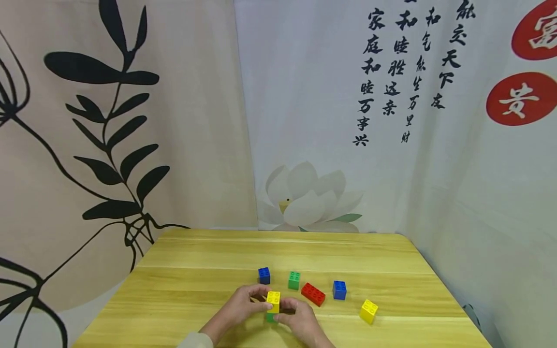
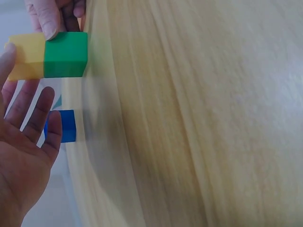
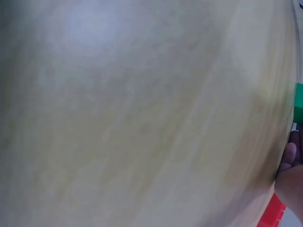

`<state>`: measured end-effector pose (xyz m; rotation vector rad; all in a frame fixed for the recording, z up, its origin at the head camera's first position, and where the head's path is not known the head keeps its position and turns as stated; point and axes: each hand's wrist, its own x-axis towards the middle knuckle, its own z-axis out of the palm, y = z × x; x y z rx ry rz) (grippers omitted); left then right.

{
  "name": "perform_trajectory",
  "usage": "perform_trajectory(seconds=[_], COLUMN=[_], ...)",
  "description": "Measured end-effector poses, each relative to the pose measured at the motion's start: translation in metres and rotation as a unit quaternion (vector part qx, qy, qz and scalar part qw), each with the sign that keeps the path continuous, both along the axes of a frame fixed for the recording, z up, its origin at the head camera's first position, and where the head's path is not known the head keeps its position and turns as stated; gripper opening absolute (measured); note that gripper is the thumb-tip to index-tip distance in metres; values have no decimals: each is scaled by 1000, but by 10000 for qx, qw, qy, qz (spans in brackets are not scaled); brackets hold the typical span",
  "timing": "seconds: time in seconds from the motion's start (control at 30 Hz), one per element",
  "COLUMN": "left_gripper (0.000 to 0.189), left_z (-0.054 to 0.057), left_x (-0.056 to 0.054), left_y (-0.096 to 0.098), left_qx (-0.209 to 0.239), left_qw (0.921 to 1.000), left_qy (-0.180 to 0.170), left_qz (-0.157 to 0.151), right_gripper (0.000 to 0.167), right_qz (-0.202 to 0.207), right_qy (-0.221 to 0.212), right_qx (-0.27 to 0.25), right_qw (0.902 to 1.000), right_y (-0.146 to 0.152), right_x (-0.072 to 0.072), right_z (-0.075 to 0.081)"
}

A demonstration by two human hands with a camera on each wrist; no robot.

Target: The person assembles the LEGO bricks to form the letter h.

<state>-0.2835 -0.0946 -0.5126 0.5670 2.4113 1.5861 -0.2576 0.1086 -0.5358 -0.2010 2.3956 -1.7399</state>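
A yellow toy building block sits on top of a green building block, and the two are joined in a stack between my hands. My left hand pinches the yellow block from the left side. From the right, my right hand holds the green block, its thumb lying on the green face in the left wrist view. That view also shows the yellow block and the green block end to end. Only a corner of the green block shows in the right wrist view.
Beyond the hands on the wooden table lie a blue block and a green block. To the right are a long red block, another blue block and a tilted yellow block. A printed curtain hangs behind.
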Motion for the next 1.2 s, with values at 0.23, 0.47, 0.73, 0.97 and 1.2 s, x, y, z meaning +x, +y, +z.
perform_trajectory(seconds=[0.23, 0.47, 0.73, 0.97, 1.2], left_gripper=[29, 31, 32, 36, 37], left_z=[4, 6, 5, 9, 12], left_x=[1, 1, 1, 2, 1], left_y=[-1, -4, -13, -26, -44], left_qx=[-94, -12, -160, -323, -473], left_qw=[9999, 9999, 9996, 9992, 9984], left_qy=[29, 80, 226, 170, 103], left_qz=[-33, -71, 52, 143, 290], right_gripper=[33, 42, 43, 43, 41], right_qz=[-53, -103, -83, -168, -330], right_qy=[-58, 14, -174, -149, -162], right_qx=[-93, -28, 34, 67, 77], right_qw=[9999, 9999, 9998, 9997, 9993], right_y=[2, 7, 9, 13, 19], right_x=[0, 1, 2, 2, 0], right_z=[1, 4, 6, 8, 14])
